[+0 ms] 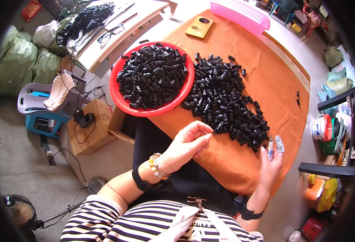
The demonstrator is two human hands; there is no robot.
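Small black plastic cylindrical parts, resembling cord locks, lie in a loose pile [226, 97] on the orange-covered table. More of them fill a round red basin [119, 103] on the left. My left hand [189, 143] is closed at the pile's near edge, its fingertips curled in toward the thumb; anything between them is too small to make out. To the right of the pile's near end is my right hand [271, 161]. It holds a slim white-and-blue thing [270, 150] upright between thumb and fingers, and one finger has a grey wrapping.
A yellow phone-shaped thing [199, 27] and a pink plastic basket [242, 18] sit at the table's far side. A few loose black parts [298, 98] lie at right. At left are a white desk [125, 40], a cardboard box [90, 133], cables and a grey chair [32, 97].
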